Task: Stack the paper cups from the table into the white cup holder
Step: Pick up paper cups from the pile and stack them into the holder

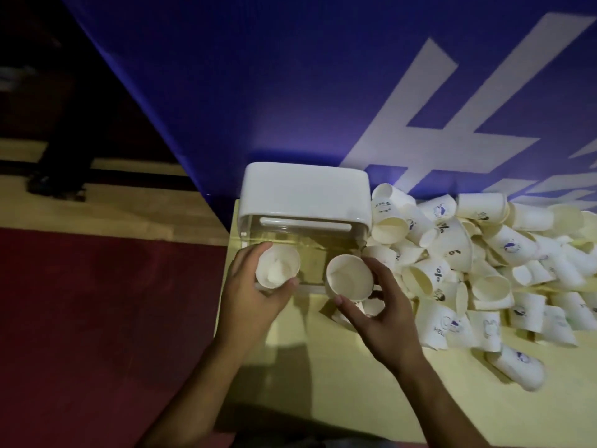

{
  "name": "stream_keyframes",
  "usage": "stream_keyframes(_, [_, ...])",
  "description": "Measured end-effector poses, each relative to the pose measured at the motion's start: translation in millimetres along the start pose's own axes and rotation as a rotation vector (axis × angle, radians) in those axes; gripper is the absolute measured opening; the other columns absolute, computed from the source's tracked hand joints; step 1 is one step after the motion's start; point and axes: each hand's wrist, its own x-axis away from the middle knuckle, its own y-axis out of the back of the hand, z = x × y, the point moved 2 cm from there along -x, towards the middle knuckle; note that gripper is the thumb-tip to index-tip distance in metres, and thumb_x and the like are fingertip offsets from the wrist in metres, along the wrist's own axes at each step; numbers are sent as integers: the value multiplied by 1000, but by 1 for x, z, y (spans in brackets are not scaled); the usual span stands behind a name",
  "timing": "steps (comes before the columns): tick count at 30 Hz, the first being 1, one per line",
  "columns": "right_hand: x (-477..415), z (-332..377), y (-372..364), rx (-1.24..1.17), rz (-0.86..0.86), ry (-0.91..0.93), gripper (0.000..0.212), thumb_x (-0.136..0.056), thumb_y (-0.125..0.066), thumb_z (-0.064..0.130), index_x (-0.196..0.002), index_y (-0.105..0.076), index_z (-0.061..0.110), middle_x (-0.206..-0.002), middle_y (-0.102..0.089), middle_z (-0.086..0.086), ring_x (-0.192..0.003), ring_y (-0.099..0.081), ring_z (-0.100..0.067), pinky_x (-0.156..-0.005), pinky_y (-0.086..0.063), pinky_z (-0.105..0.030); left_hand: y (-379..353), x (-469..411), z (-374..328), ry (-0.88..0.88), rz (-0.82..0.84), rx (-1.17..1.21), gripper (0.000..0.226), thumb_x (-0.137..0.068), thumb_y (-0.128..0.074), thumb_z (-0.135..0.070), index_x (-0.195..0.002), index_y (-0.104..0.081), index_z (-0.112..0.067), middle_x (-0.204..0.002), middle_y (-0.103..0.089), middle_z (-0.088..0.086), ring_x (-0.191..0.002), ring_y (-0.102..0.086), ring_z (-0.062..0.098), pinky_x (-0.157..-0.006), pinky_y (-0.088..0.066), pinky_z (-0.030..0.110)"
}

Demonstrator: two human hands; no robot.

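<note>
Both hands are working at the cup holder (pixel 303 195), which has a white top and a clear lower part and is standing at the far left corner of the table (pixel 355 392).

- The left hand (pixel 255 295) is gripping the left cup (pixel 277 268), fingers and thumb curled round its wall. The mouth is facing up, over the holder's left side.
- The right hand (pixel 384 308) is holding the right cup (pixel 349 276) between thumb and fingers. It is just right of the first cup, at the holder's near edge.
- The two cups are sitting apart, not nested. I cannot tell whether either is touching the holder.
- The cup pile (pixel 484 253) is lying tumbled to the right, crowding against the holder's right side.

The step in hand is probably feeding this pair in, and most of the job is waiting in the pile. The next move likely calls for lining each cup up squarely with the opening, or nesting one in the other first. The thin walls could crush under a tight squeeze.
</note>
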Motion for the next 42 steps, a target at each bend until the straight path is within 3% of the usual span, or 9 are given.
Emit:
stream_keyframes(7, [-1,11,-25,22,-13,-11,65,-74,-86,46,-131,-56,39,-125,-62,27,-115,-58,-2,-93,-55,-37,3,-25,37,0,64,-78,64,-71,-92,-27,-128,-63,-24,-127,-60,-12,-115,-59,9,-89,-48,19])
stream_keyframes(13, [-4,19,-33,19,-36,-17,63,-70,-81,53,-126,-53,47,-121,-62,31,-110,-60,0,-88,-53,-21,-15,-42,71,77,181,-263,79,-66,-94,-37,-136,-59,-24,-139,-59,-9,-123,-59,19,-90,-54,37])
stream_keyframes(20, [-20,22,-61,9,14,57,73,-75,-89,44,-135,-56,21,-127,-65,13,-116,-64,-9,-94,-55,-28,-24,-48,91,132,239,-230,97,-59,-97,-39,-143,-51,-27,-141,-59,-6,-125,-59,19,-95,-56,43])
stream_keyframes(23, [-30,26,-84,41,60,161,74,-77,-89,41,-137,-55,14,-130,-63,7,-120,-62,-9,-97,-54,-30,-16,-46,91,157,285,-165,109,-61,-96,-31,-153,-38,-27,-141,-54,-9,-125,-56,12,-97,-52,35])
stream_keyframes(27, [-42,20,-111,81,171,170,78,-79,-85,51,-141,-51,20,-138,-59,10,-126,-58,-10,-101,-52,-35,2,-40,98,166,295,-53,82,-78,-80,-19,-149,-41,-34,-135,-60,-11,-119,-60,7,-95,-52,27])
stream_keyframes(33, [-54,-1,-137,249,208,159,82,-78,-81,59,-144,-49,23,-141,-58,8,-125,-56,-9,-97,-44,-18,15,-41,96,280,243,45,40,-106,-51,-20,-145,-55,-28,-140,-59,-15,-127,-54,1,-91,-38,3])
stream_keyframes(37, [-62,-12,-145,270,255,79,86,-78,-80,57,-150,-46,25,-148,-53,6,-132,-52,-14,-105,-46,-30,7,-47,89,258,261,48,33,-108,-47,-20,-131,-57,-41,-107,-62,-32,-98,-56,-23,-78,-40,-1])
stream_keyframes(39, [-66,-16,-144,241,307,30,87,-80,-80,54,-153,-43,26,-151,-51,5,-136,-49,-15,-111,-43,-34,4,-48,90,239,280,14,36,-107,-48,-18,-131,-58,-42,-100,-62,-32,-93,-60,-19,-74,-42,2])
stream_keyframes(42, [-73,-21,-143,234,388,5,86,-81,-83,44,-154,-42,28,-153,-50,6,-139,-46,-14,-116,-39,-35,0,-47,100,224,293,-35,37,-105,-54,-18,-139,-60,-32,-114,-68,-20,-104,-65,0,-80,-46,10])
